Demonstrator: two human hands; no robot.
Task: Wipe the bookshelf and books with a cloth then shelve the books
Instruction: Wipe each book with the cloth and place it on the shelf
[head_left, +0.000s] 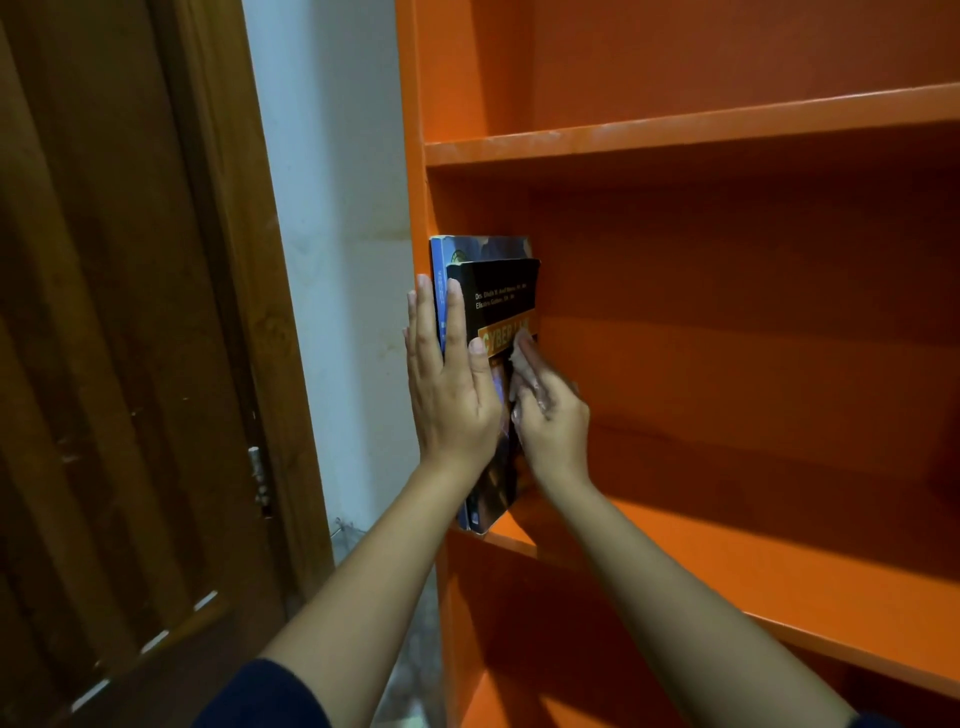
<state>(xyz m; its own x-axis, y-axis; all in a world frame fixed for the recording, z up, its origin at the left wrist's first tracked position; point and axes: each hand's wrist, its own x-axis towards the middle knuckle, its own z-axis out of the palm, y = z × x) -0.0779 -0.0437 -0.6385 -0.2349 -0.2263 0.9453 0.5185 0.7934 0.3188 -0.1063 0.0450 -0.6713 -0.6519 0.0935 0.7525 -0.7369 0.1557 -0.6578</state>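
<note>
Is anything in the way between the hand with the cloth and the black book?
Nothing visible is in the way. The right hand presses the cloth right onto the cover of the black book, while the left hand lies flat against its spine.

We stretch our left arm (374, 561) and right arm (649, 571) forward and up, side by side, both bare from the elbow to the wrist. Our left hand (449, 384) stands upright with its back toward us, fingers straight and pointing up, the thumb spread out to the right. Our right hand (553, 421) sits just beside it and a little lower, knuckles toward us, its fingers curled round a cloth (518, 357) and its wrist bent slightly to the left.
</note>
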